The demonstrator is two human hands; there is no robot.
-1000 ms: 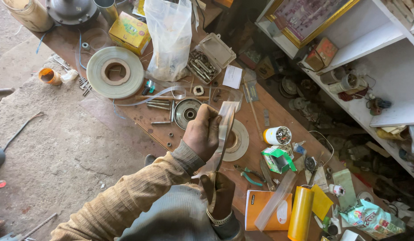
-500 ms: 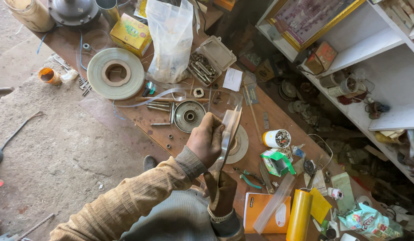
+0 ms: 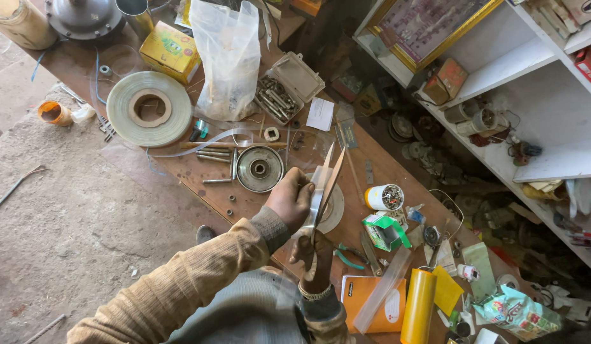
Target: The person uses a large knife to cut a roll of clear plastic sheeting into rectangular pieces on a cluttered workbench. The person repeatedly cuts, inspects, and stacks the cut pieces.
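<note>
My left hand (image 3: 289, 197) pinches a clear plastic strip (image 3: 316, 199) and holds it upright over the wooden workbench (image 3: 181, 172). Just below it, my right hand (image 3: 316, 253), with a bracelet at the wrist, grips the handles of a pair of scissors (image 3: 329, 175). The two blades point up and away from me and stand spread apart, with the strip running between them. A flat pale disc (image 3: 333, 210) lies on the bench under both hands.
On the bench lie a large roll of clear film (image 3: 149, 108), a yellow box (image 3: 171, 51), a plastic bag (image 3: 228, 64), an open case of bolts (image 3: 282, 89), a metal pulley (image 3: 259, 169), green-handled pliers (image 3: 347, 257) and a yellow roll (image 3: 419, 306). White shelves (image 3: 531, 70) stand to the right.
The scissor blades have spread apart around the strip. Both hands sit a little lower and closer together, and the view has shifted slightly.
</note>
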